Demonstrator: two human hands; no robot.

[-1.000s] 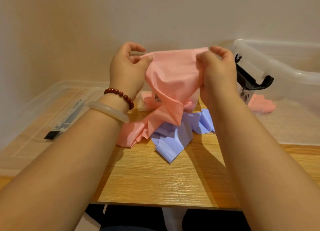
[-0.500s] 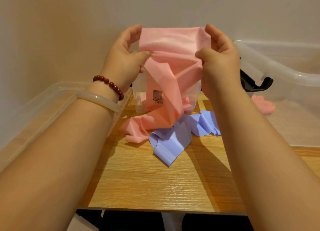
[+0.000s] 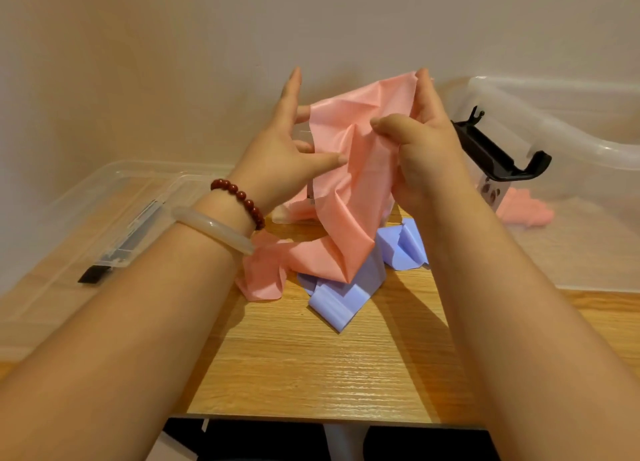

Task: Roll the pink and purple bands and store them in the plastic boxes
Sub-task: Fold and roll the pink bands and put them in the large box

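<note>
A crumpled pink band (image 3: 349, 169) hangs in the air above the wooden table (image 3: 311, 363), its lower end trailing on the tabletop. My right hand (image 3: 426, 155) grips its upper right edge, thumb pinching the fabric. My left hand (image 3: 284, 149) is beside the band's left edge with fingers spread and straight, the thumb tip touching the fabric. Under the pink band lies a folded purple band (image 3: 349, 294) on the table. A clear plastic box (image 3: 571, 128) with a black latch stands at the right.
Inside the right box lies a pink bundle (image 3: 523, 211). A clear lid or shallow box (image 3: 86, 218) with a black clip lies at the left. A small clear container (image 3: 294, 214) sits behind the bands, mostly hidden. A wall is close behind the table.
Both hands lowered the pink band from its raised, stretched position. My left hand let go of the top edge and opened its fingers; my right hand keeps its grip.
</note>
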